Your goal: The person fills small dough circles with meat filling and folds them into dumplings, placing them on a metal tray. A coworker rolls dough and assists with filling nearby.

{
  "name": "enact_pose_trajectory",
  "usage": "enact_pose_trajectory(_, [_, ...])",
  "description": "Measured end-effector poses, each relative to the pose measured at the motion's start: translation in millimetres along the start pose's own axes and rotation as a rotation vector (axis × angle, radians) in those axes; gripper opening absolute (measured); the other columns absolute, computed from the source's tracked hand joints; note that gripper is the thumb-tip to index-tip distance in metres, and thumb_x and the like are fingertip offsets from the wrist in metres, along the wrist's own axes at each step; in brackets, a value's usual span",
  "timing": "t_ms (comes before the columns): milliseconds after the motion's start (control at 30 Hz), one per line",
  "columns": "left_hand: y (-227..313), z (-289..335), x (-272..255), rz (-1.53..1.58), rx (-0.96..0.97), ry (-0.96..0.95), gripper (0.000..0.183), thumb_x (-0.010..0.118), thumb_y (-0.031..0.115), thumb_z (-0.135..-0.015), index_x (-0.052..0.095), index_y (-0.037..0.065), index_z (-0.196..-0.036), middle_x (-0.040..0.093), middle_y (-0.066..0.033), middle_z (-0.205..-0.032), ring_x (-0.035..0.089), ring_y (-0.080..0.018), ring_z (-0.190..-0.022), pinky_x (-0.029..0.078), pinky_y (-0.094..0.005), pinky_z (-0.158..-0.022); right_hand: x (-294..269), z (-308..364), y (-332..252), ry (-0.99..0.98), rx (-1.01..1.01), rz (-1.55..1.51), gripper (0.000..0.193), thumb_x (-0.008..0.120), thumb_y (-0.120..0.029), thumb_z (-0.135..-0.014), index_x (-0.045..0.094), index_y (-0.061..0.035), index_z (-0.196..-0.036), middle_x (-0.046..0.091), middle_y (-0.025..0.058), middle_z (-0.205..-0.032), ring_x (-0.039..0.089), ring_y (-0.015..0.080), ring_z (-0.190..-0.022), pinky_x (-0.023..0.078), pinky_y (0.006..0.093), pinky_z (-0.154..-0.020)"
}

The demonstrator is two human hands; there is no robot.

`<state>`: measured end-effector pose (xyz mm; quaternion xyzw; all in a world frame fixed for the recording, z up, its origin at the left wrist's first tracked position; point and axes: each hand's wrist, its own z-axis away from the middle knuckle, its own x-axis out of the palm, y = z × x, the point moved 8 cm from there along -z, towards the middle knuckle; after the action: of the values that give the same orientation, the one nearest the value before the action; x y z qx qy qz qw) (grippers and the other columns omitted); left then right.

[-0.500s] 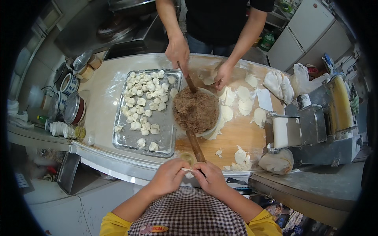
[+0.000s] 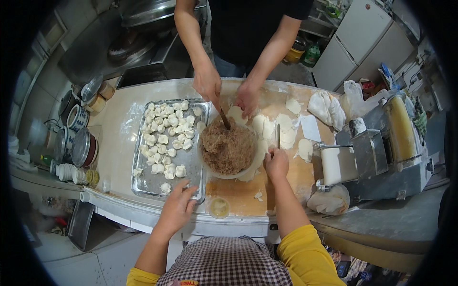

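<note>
My left hand (image 2: 177,206) is empty, fingers apart, over the near edge of a metal tray (image 2: 191,178). Folded dumplings (image 2: 164,128) cover much of that tray, with a single dumpling (image 2: 165,188) closest to my fingers. My right hand (image 2: 276,164) grips a wooden spatula (image 2: 278,136), seen nearly edge-on above the dough wrappers (image 2: 287,131). Between my hands stands a bowl of brown minced filling (image 2: 226,150). Across the table, a co-worker's hand (image 2: 207,85) holds another wooden spatula (image 2: 223,117) in the filling; their other hand (image 2: 248,99) holds a wrapper (image 2: 236,114).
A small dish of yellowish liquid (image 2: 219,208) sits at the near table edge. To the right are a white scraper (image 2: 310,127), a dough-rolling machine (image 2: 367,155) and a plastic-wrapped bundle (image 2: 329,200). Lidded pots and jars (image 2: 85,147) line the left side.
My hands have parted from the dumpling they were pinching. One more dumpling lies near the tray's front, and my left hand is now open there. My right hand has moved forward and right with the spatula.
</note>
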<state>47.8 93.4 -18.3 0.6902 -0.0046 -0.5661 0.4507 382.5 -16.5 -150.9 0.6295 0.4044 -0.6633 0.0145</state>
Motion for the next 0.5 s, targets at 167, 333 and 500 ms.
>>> enact_pose_trajectory(167, [9.7,-3.5,12.1,0.072,0.049,-0.077,0.031,0.063,0.010,-0.091,0.063,0.005,-0.121,0.060,-0.0177,-0.124,0.059,-0.0358,-0.112,0.049,-0.0396,-0.095,-0.3,26.0,34.5,0.068,0.075,-0.363,0.011,0.070,-0.010,-0.081,0.065,-0.0059,-0.089,0.062,0.0063,-0.083,0.059,0.0202,-0.072,0.049,0.0345,-0.067])
enact_pose_trajectory(333, [37.4,-16.9,25.4,0.274,0.032,-0.145,0.026,0.060,0.006,-0.092,0.066,0.004,-0.116,0.066,-0.0157,-0.117,0.063,-0.0319,-0.107,0.050,-0.0378,-0.092,-30.8,58.2,31.4,0.017,0.362,-0.822,0.008,0.067,-0.004,-0.083,0.062,-0.0039,-0.089,0.056,-0.0031,-0.079,0.049,0.0059,-0.070,0.042,0.0229,-0.064])
enact_pose_trajectory(500, [70.6,-30.1,52.3,0.326,0.263,-0.126,0.029,0.058,0.011,-0.096,0.063,0.003,-0.123,0.066,-0.0133,-0.120,0.064,-0.0272,-0.108,0.051,-0.0349,-0.093,-88.5,80.9,-24.6,0.067,0.252,-0.913,0.008,0.067,-0.003,-0.083,0.061,-0.0037,-0.089,0.055,-0.0029,-0.080,0.048,0.0060,-0.072,0.042,0.0225,-0.065])
